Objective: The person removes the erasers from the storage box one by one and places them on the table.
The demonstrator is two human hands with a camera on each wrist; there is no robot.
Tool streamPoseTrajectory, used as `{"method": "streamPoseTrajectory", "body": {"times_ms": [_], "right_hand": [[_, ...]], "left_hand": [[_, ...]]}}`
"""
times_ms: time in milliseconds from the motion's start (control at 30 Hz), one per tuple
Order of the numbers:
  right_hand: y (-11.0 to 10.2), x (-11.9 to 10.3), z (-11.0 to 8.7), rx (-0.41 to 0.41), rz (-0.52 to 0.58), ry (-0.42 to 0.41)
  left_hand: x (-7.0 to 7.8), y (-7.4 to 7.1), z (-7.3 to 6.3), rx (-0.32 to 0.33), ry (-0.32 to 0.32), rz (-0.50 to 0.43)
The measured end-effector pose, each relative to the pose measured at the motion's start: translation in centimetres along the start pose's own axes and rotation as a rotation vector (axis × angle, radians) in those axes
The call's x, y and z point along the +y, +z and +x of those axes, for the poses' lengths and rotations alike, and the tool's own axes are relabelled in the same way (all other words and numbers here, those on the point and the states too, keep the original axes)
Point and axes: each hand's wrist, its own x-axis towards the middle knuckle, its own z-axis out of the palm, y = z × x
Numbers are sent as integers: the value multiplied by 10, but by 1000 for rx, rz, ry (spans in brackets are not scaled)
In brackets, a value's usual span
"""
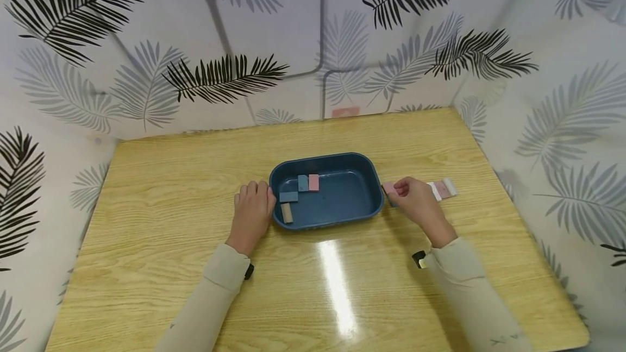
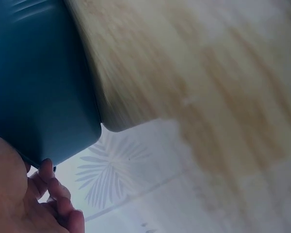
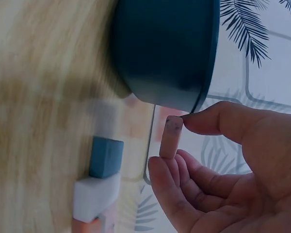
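A dark blue plastic tub stands mid-table. My left hand is at its left end, fingers bent at the rim; in the left wrist view the fingers curl by the tub's corner. Just off the tub's right end, my right hand pinches a small pink eraser between thumb and fingers. The eraser has dark smudges on one end. In the right wrist view, a blue eraser and a white one stand in a row on the table, partly out of frame.
In the tub's left part lie two blue erasers, a pink one and a tan one. More white and pink erasers lie right of my right hand. A leaf-patterned curtain borders the wooden table.
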Motion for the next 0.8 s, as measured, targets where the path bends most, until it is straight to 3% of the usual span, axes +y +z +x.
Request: {"method": "streamPoseTrajectory", "body": {"times_ms": [600,800], "right_hand": [[31,7,3,46,-91,0],[41,5,2,126,-99,-40]], "left_hand": [[2,-3,0,-19,-25,-16],[0,-1,0,-20,-21,-14]]}}
